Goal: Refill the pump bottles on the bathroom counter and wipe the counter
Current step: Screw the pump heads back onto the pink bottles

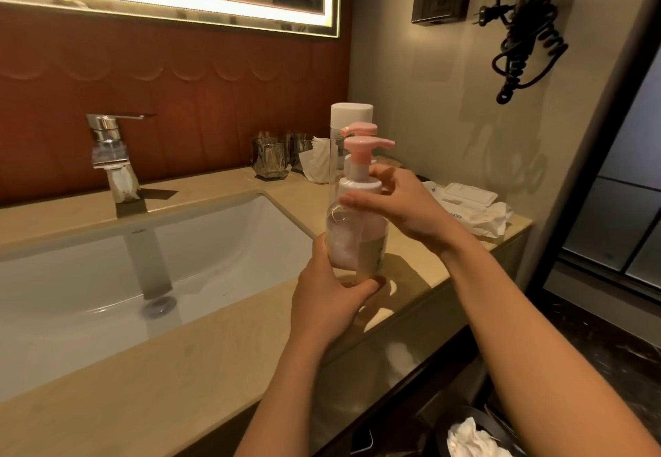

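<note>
Now at cap step: left hand grip clenched round pump bottle, right hand fingers on collar above; next needs twist w/ bottle steady.

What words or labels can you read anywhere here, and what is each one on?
"WATER", the cut-off end of a word, on the wipes pack.
Small brand mark on the sink rim: too blurred to read.
Label on the pump bottle in both hands: print too small to read.
</note>
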Tool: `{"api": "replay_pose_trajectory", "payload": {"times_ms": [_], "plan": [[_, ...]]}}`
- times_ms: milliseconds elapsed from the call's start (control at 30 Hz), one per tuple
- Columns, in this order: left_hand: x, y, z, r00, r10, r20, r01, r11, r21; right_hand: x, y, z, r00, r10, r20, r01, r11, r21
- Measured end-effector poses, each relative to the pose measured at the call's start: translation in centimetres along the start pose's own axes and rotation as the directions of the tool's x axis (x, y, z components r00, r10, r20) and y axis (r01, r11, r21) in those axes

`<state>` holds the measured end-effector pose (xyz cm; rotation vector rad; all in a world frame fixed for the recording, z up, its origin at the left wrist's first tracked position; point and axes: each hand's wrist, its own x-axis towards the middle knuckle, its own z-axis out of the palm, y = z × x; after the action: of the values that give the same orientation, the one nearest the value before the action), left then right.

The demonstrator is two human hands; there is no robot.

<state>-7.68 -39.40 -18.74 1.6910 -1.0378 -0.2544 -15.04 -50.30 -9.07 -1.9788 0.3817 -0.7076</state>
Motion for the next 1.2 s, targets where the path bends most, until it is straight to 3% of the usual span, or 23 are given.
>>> {"api": "replay_pose_trajectory", "payload": {"times_ms": [167,267,400,600,667,867,1000,1100,1200], "plan": [[-0.1,0.1,0.0,1.0,-0.008,0.009,0.008,1.0,0.013,0.2,0.1,1.9,0.972,-0.004,-0.235,-0.025,0.993,-0.119],[-0.1,0.2,0.0,1.0,-0.011,0.006,0.011,1.0,0.02,0.0,0.0,1.9,0.963,-0.029,-0.27,-0.027,0.979,-0.203],[0.0,-0.1,0.0,1.0,-0.015,-0.007,0.015,1.0,0.015,-0.6,-0.8,1.3,0.985,-0.045,-0.169,0.008,0.977,-0.214],[0.2,-0.3,0.1,1.0,0.002,-0.009,-0.002,1.0,0.012,-0.4,-1.5,-0.7,0.991,0.022,0.129,-0.017,0.999,-0.036],[0.2,-0.4,0.1,1.0,0.008,-0.01,-0.008,1.0,0.014,-0.4,-1.2,-1.0,0.988,0.026,0.155,-0.024,1.0,-0.016],[0.1,-0.3,0.0,1.0,0.007,-0.002,-0.007,1.0,0.019,-0.9,-0.9,-0.8,0.998,-0.03,0.06,0.034,0.997,-0.07],[0.0,-0.2,0.1,1.0,0.004,0.007,-0.005,1.0,0.028,-1.1,-0.6,0.4,0.988,-0.122,-0.093,0.11,0.985,-0.13],[0.0,-0.2,0.0,1.0,-0.003,0.003,0.003,0.999,0.038,-0.9,-0.2,1.7,0.952,-0.177,-0.248,0.117,0.964,-0.24],[-0.1,-0.1,0.0,1.0,-0.011,0.007,0.01,0.999,0.037,-0.4,-0.5,2.0,0.938,-0.192,-0.29,0.083,0.934,-0.349]]}}
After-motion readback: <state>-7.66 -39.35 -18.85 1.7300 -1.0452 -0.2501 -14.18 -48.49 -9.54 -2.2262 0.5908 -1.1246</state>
